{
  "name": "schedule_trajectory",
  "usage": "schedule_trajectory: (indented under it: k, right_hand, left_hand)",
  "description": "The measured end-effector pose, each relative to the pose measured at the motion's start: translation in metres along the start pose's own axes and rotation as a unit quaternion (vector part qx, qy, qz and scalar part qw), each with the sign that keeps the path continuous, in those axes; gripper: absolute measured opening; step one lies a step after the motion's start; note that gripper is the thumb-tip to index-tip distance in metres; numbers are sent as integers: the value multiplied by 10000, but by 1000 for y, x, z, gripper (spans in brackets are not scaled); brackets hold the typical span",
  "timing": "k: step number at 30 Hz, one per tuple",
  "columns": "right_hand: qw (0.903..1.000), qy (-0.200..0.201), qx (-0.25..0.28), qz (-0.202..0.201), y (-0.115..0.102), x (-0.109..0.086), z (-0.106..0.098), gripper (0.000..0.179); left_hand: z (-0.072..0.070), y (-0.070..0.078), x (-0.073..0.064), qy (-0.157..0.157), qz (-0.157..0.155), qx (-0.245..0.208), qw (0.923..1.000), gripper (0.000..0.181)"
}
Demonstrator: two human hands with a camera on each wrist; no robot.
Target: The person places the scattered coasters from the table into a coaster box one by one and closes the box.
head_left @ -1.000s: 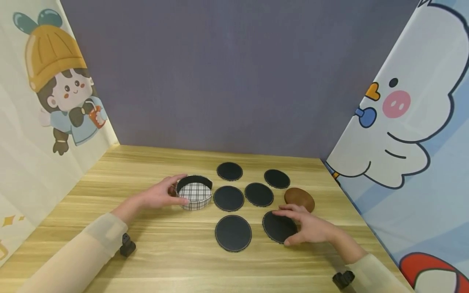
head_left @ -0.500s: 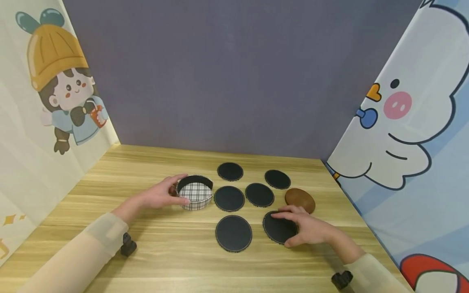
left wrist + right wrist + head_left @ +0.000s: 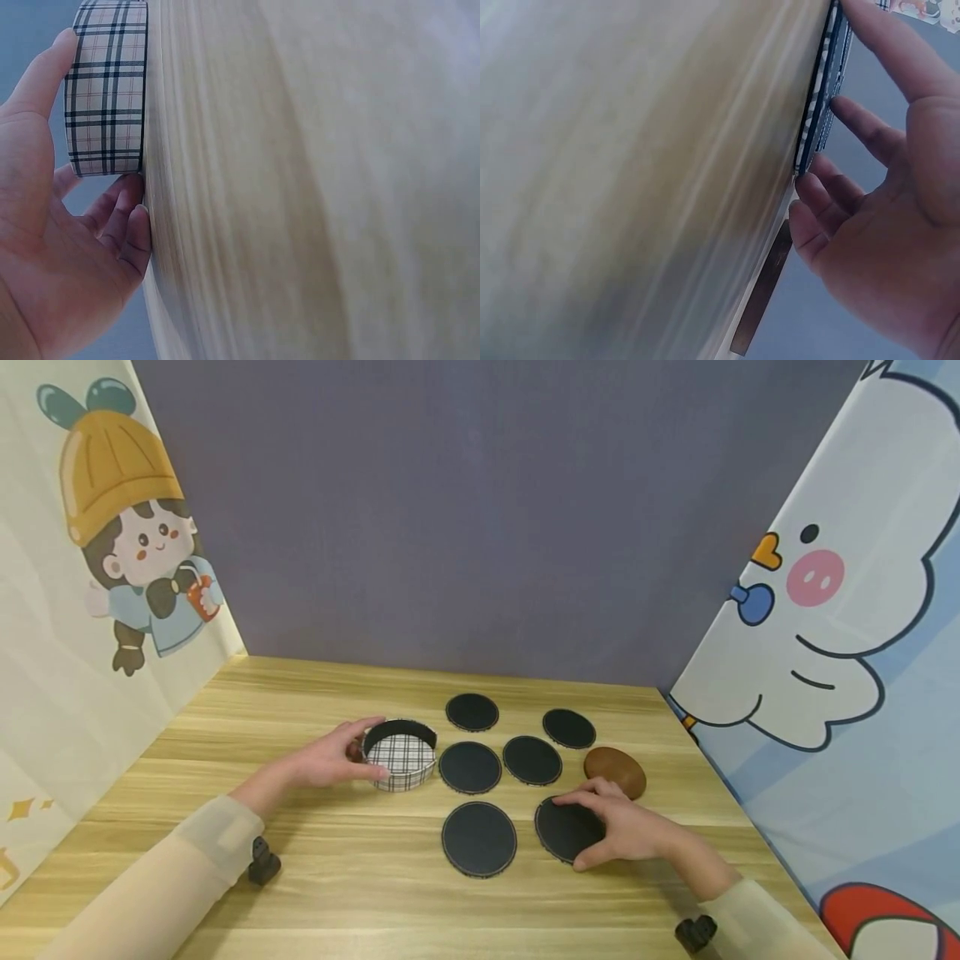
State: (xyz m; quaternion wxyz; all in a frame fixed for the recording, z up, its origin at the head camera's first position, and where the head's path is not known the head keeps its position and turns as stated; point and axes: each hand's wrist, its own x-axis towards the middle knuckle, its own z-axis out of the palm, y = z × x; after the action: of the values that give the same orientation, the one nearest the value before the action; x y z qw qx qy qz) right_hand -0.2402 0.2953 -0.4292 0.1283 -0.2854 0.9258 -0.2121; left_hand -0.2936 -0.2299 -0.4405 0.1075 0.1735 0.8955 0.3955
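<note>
A round plaid coaster holder (image 3: 405, 781) with a dark inner wall sits on the table toward the left. My left hand (image 3: 330, 760) holds it by the side, thumb at the near edge and fingers behind. In the left wrist view, the thumb lies along the plaid wall and the other fingers curl below it. On the right, my right hand (image 3: 633, 827) spans a round black coaster (image 3: 564, 833), gripping its edge between thumb and fingertips. Seen edge-on in the right wrist view, this coaster (image 3: 819, 90) has a black-and-white patterned rim and lies at table level.
Several more black coasters lie flat between the hands, such as the near one (image 3: 478, 839) and a far one (image 3: 471, 712). A brown oval piece (image 3: 615, 768) lies just beyond my right hand. A grey panel (image 3: 450, 527) stands behind the table.
My right hand has shifted slightly left and toward me, and the black coaster under it has slid a little left. The left hand and the holder stay in place.
</note>
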Motion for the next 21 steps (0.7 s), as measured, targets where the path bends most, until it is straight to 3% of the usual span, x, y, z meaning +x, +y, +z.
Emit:
schedule_trajectory:
  k: [21]
  right_hand:
    - [9993, 0, -268, -272, 1, 2, 2, 94]
  left_hand:
    - [0, 1, 0, 13, -15, -20, 10000, 114]
